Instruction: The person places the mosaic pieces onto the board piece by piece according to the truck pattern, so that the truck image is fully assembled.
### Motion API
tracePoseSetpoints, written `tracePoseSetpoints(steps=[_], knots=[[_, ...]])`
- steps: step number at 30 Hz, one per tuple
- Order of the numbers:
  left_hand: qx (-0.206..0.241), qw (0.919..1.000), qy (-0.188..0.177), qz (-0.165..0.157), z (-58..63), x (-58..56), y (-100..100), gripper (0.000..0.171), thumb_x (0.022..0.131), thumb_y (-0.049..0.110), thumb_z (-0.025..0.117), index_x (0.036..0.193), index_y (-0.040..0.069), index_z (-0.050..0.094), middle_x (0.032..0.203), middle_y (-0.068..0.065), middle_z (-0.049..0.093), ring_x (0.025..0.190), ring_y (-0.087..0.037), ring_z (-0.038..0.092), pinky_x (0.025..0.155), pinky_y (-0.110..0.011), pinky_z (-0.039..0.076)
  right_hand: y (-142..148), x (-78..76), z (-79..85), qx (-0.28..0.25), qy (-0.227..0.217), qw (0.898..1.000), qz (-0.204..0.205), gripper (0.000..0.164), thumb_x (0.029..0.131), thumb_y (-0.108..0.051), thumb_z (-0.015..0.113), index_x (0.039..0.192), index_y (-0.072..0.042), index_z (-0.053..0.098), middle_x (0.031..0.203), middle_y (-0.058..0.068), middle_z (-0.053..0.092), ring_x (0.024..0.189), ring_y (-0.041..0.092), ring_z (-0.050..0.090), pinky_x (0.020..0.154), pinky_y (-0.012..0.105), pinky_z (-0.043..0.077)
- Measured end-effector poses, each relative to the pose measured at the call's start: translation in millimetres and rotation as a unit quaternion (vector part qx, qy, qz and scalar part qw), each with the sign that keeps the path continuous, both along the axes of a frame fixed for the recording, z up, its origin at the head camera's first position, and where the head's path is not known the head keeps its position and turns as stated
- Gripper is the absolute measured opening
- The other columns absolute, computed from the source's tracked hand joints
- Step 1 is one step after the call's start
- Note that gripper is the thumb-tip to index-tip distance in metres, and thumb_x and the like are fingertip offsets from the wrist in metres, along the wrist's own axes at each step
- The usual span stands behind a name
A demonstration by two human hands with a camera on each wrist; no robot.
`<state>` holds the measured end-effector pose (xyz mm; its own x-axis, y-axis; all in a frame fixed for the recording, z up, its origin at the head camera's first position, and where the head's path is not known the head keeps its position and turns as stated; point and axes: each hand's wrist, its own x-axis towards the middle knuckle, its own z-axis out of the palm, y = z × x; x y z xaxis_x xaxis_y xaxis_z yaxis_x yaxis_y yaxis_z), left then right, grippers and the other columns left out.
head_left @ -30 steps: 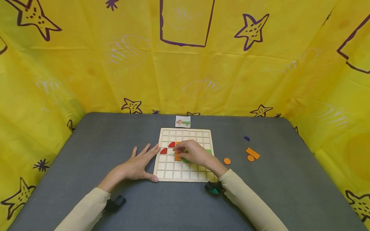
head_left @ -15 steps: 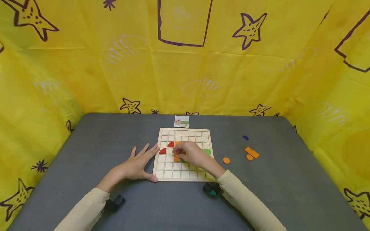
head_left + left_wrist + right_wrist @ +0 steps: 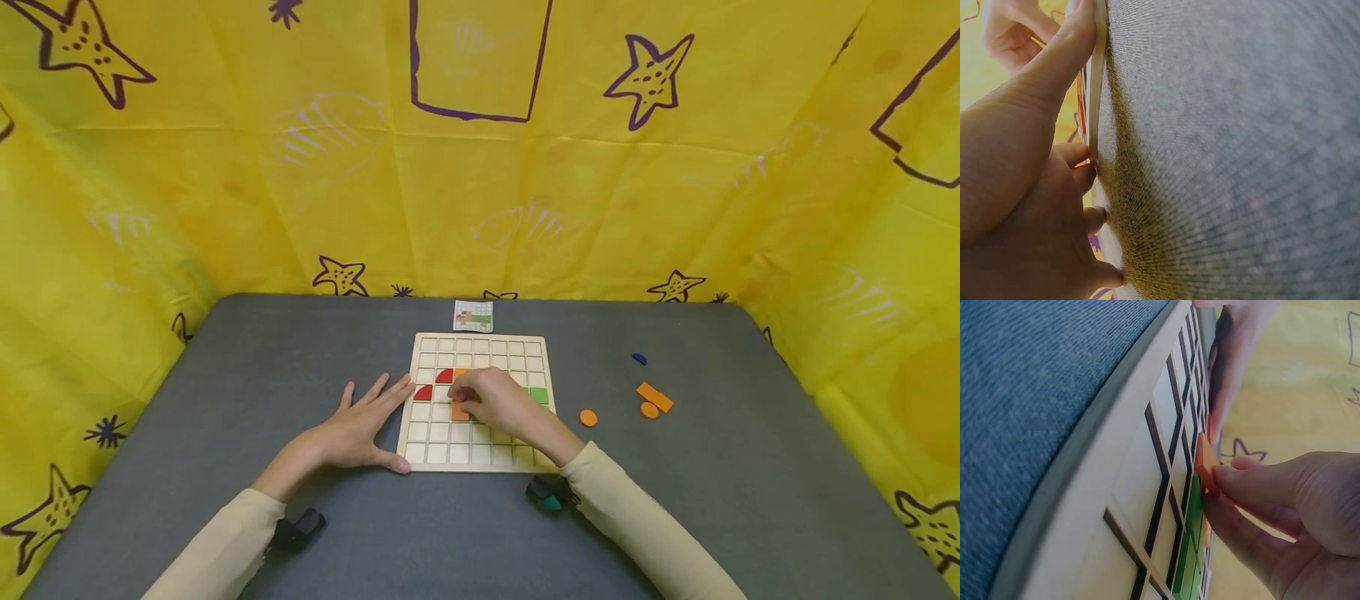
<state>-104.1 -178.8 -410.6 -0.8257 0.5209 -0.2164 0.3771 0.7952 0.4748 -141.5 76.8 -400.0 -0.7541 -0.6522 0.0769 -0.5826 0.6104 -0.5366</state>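
A pale wooden grid board [image 3: 438, 452] lies on the grey table. My left hand [image 3: 352, 433], fingers spread, touches its left edge with fingertips and thumb. Over the middle of the board, my right hand [image 3: 506, 404] pinches an orange tile [image 3: 1204, 458] between thumb and finger, as the right wrist view shows. That tile sits a little proud of the green tiles [image 3: 1193, 512] beside it. Two red quarter-circle tiles, a lower one [image 3: 423, 392] and an upper one [image 3: 444, 376], lie in cells to the left. Another green tile [image 3: 537, 395] shows near the right edge. The right hand hides several cells.
Behind the board lies a small pattern card [image 3: 473, 317]. To the right are an orange disc [image 3: 588, 418], a second orange disc [image 3: 649, 410], orange rectangular pieces [image 3: 655, 397] and a blue half-circle [image 3: 639, 359]. A yellow patterned cloth [image 3: 480, 175] hangs around the table.
The right hand has stayed over nearly the same cells, its fingers shifting only slightly. The left hand has not moved; the whole view shifts a little.
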Motion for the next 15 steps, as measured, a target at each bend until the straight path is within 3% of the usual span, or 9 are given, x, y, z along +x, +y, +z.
tracePoseSetpoints(steps=[15], knots=[[0.010,0.9999,0.002,0.001,1.8,1.8,-0.1,0.117,0.070,0.060,0.079,0.157,0.008,0.021,0.164,-0.011,0.014,0.148,-0.044,0.004,0.106,-0.072,-0.007,-3.6,1.5,0.0,0.016,0.006,1.000,0.001,0.018,0.087,0.001,0.071,0.104,-0.005,0.073,0.092,0.001,0.071,0.082,0.010,0.063,0.076,0.023,0.052]])
